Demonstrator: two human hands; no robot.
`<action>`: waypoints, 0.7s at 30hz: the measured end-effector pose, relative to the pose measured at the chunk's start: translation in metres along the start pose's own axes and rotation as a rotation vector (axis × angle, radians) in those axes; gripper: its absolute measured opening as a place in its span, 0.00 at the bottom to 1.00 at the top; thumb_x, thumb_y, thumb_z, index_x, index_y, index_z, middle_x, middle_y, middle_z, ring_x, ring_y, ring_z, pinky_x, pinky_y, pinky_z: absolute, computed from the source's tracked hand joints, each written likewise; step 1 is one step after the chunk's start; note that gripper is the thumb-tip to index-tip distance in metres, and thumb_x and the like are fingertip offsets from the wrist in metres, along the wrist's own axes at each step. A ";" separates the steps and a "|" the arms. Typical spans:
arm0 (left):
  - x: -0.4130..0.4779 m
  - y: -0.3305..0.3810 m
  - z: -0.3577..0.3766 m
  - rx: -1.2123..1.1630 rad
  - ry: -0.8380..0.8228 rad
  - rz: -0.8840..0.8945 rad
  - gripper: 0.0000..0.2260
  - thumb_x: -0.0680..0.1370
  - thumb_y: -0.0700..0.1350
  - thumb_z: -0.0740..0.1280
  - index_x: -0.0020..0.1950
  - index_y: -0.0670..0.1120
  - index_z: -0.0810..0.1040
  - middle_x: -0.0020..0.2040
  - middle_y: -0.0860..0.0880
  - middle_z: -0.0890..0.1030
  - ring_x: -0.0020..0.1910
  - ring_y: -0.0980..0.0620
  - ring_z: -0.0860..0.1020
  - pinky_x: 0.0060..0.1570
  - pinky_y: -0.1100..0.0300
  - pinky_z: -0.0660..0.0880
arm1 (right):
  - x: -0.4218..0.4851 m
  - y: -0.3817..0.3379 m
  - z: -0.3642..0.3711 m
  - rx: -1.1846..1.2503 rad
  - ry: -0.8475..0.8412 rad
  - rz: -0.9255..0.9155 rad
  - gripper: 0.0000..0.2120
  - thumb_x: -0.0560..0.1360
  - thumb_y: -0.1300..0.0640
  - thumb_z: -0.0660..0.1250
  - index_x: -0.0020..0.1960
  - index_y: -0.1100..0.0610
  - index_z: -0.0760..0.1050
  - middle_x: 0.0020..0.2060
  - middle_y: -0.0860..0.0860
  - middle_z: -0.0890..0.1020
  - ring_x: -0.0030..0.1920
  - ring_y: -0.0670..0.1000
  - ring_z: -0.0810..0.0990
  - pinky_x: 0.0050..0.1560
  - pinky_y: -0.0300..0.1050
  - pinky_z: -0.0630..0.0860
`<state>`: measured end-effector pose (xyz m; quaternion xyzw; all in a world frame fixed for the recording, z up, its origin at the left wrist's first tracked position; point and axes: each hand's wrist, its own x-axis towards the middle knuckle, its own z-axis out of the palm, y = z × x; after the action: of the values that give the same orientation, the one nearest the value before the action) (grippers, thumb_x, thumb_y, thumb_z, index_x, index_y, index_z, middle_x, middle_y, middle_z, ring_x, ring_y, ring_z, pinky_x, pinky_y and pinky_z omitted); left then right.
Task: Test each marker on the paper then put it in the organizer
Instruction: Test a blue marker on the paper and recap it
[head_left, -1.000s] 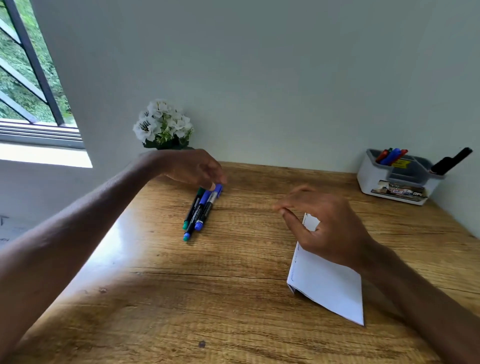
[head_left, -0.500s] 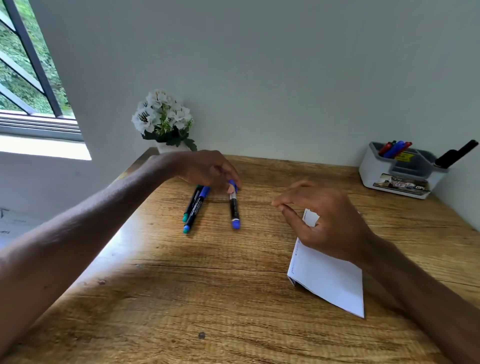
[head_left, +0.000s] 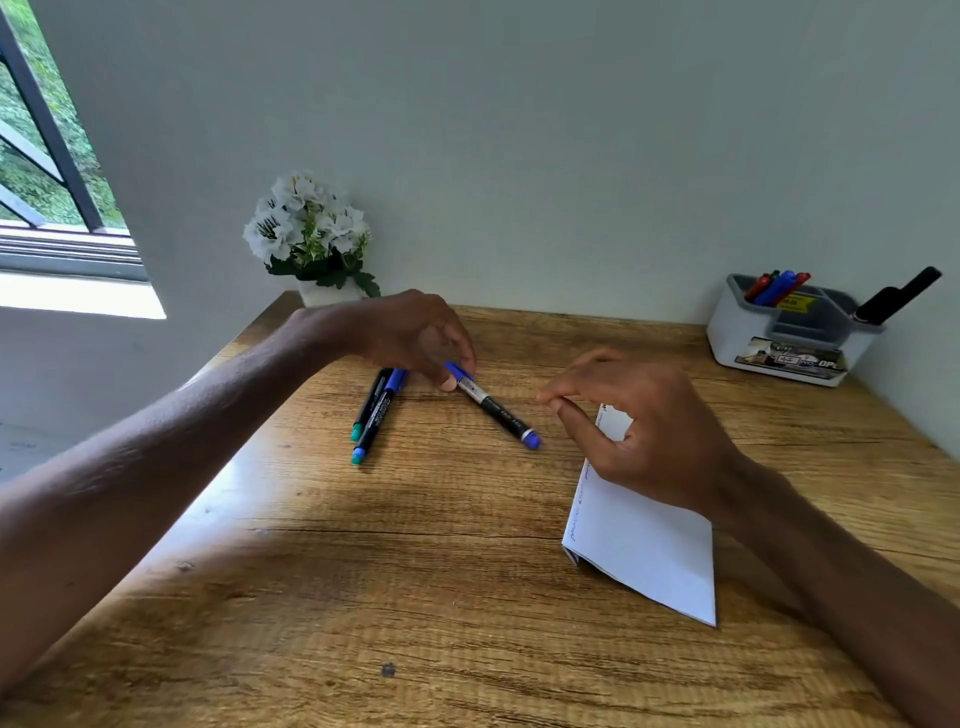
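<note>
My left hand (head_left: 415, 338) pinches the capped end of a blue marker (head_left: 496, 408), whose other end points right toward my right hand. Two more markers lie side by side to the left: a green-ended one (head_left: 370, 402) and a blue-capped one (head_left: 378, 415). My right hand (head_left: 644, 431) hovers over the far end of the folded white paper (head_left: 649, 545), fingers curled and apart, holding nothing. The white-and-grey organizer (head_left: 748, 338) stands at the back right with several red and blue markers in one compartment and a black marker (head_left: 896, 301) in another.
A white pot of white flowers (head_left: 311, 239) sits at the back left corner of the wooden table (head_left: 415, 597). A wall runs behind the table and along the right side. A window is at the far left.
My left hand has drawn one blue marker away from the other two and swung it to the right, so its free end now points at my right hand. My right hand stays over the paper.
</note>
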<state>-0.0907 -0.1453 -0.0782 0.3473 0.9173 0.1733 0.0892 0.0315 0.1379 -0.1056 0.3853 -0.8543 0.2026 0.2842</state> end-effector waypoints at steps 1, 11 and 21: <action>0.000 0.000 -0.001 -0.005 0.005 -0.004 0.11 0.73 0.51 0.78 0.55 0.59 0.86 0.55 0.66 0.82 0.60 0.68 0.75 0.66 0.52 0.71 | 0.000 0.000 -0.001 -0.001 0.005 0.007 0.08 0.75 0.61 0.73 0.54 0.56 0.86 0.47 0.47 0.87 0.50 0.41 0.81 0.46 0.39 0.79; -0.003 0.017 -0.014 -0.087 0.224 0.108 0.12 0.71 0.49 0.79 0.54 0.55 0.88 0.49 0.63 0.86 0.51 0.64 0.82 0.51 0.59 0.72 | 0.001 0.008 -0.007 -0.048 0.075 0.216 0.11 0.78 0.52 0.71 0.59 0.52 0.83 0.53 0.45 0.86 0.54 0.44 0.80 0.52 0.48 0.79; 0.007 0.089 0.018 -0.037 0.521 0.276 0.14 0.70 0.48 0.81 0.55 0.51 0.88 0.43 0.66 0.82 0.43 0.61 0.81 0.42 0.74 0.71 | 0.002 0.014 -0.010 -0.175 0.047 0.303 0.16 0.79 0.48 0.70 0.63 0.53 0.81 0.52 0.49 0.86 0.51 0.50 0.80 0.52 0.47 0.74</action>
<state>-0.0373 -0.0740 -0.0610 0.4107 0.8500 0.2841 -0.1674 0.0231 0.1507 -0.0985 0.2211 -0.9100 0.1768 0.3029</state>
